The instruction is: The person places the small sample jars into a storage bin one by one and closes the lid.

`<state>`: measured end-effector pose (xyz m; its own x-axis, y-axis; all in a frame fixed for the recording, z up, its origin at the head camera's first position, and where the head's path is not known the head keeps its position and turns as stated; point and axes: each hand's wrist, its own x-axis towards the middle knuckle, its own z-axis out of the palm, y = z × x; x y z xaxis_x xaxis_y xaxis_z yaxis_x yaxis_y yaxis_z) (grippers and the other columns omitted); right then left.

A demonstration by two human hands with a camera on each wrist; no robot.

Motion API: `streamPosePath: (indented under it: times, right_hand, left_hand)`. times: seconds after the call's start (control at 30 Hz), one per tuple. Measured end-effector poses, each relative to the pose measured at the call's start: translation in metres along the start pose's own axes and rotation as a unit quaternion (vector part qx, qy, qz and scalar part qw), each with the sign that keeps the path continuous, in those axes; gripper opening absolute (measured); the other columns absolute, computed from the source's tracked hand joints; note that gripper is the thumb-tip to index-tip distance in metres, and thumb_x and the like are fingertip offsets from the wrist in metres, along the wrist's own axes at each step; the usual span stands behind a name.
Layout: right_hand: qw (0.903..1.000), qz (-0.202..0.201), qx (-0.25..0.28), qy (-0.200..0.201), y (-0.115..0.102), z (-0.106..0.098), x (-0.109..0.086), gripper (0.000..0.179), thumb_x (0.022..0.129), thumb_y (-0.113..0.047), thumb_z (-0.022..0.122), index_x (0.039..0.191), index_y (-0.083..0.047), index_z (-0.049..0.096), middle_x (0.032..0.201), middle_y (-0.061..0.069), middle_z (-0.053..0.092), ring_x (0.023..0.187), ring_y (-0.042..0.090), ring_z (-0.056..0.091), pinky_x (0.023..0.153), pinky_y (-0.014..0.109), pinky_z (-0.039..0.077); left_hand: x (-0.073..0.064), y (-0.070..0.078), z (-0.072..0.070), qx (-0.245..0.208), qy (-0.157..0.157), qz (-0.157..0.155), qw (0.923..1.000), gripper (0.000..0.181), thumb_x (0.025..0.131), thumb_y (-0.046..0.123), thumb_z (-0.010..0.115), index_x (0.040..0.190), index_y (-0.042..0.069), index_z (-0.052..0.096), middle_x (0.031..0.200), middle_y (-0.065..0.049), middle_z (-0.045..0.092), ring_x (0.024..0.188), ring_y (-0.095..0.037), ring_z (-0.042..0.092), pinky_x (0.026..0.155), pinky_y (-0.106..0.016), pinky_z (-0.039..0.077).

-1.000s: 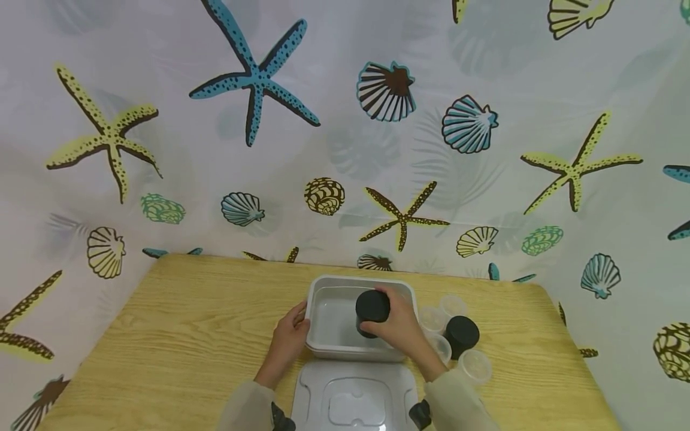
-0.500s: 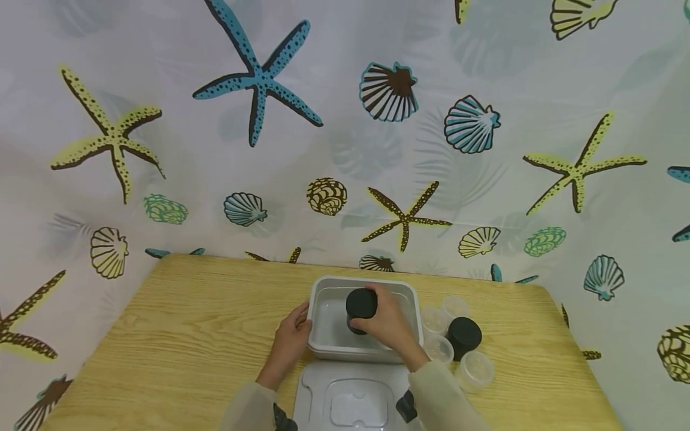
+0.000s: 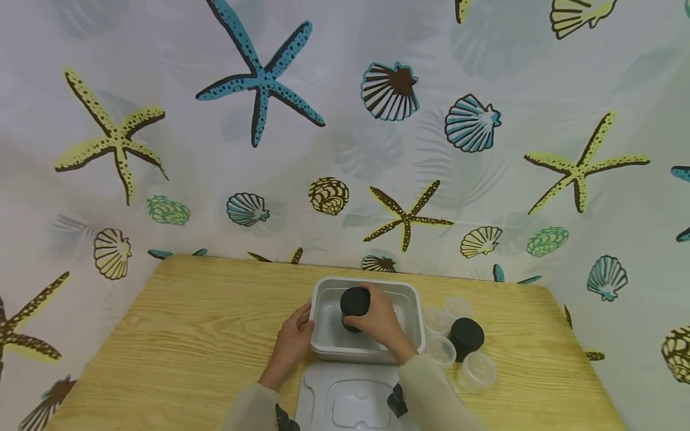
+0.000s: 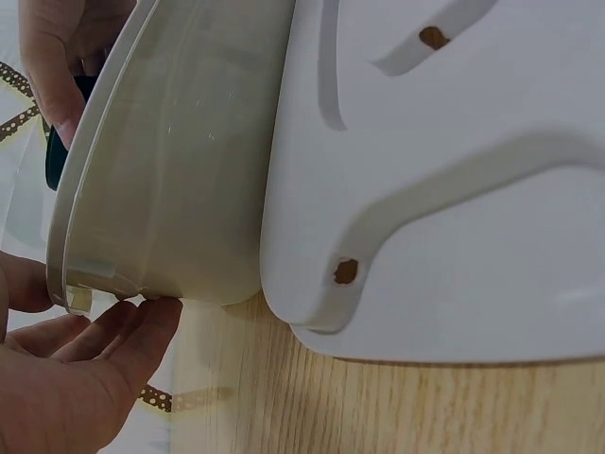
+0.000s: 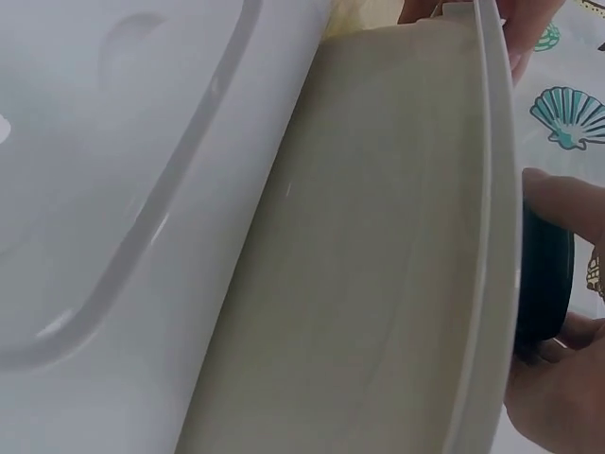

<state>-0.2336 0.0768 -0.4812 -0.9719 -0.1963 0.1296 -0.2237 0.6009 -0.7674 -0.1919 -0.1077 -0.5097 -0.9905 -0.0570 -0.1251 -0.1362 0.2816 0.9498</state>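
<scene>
A dark round jar with a black lid is inside the grey-white rectangular plastic box, left of its middle. My right hand grips the jar from the right, with thumb and fingers on opposite sides. Whether the jar touches the box floor I cannot tell. At the box's left wall, my left hand holds the side by the rim. The left wrist view shows several fingers against the outer wall, one digit up at the rim. In the right wrist view the box wall hides the jar's lower part.
The box's pale lid lies on the wooden table just in front of the box. Right of the box stand a second black jar and several clear cups. A shell-and-starfish curtain rises behind the table.
My right hand has carried the jar leftward within the box, and the right sleeve now covers more of the lid. The left hand keeps its place at the box's side.
</scene>
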Motion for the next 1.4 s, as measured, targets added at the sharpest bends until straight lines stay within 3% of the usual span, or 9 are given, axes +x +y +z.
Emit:
streamPosePath:
  times: [0.87, 1.4]
  right_hand:
    - [0.9997, 0.006, 0.010, -0.023, -0.003, 0.022, 0.017, 0.073, 0.069, -0.014, 0.083, 0.129, 0.006, 0.047, 0.129, 0.025, 0.052, 0.120, 0.040, 0.050, 0.103, 0.052, 0.039]
    - [0.9998, 0.005, -0.001, -0.017, 0.004, 0.034, 0.022, 0.073, 0.069, -0.014, 0.083, 0.129, 0.007, 0.046, 0.130, 0.026, 0.052, 0.121, 0.041, 0.049, 0.103, 0.052, 0.039]
  left_hand:
    - [-0.003, 0.003, -0.002, -0.002, -0.001, 0.009, 1.0000, 0.046, 0.098, 0.006, 0.041, 0.142, -0.003, 0.037, 0.130, -0.031, 0.053, 0.118, -0.040, 0.056, 0.095, -0.046, 0.049]
    - [-0.004, 0.000, -0.001, -0.015, 0.000, 0.019, 0.9997, 0.046, 0.097, 0.006, 0.041, 0.142, -0.004, 0.038, 0.130, -0.032, 0.053, 0.117, -0.040, 0.057, 0.094, -0.046, 0.050]
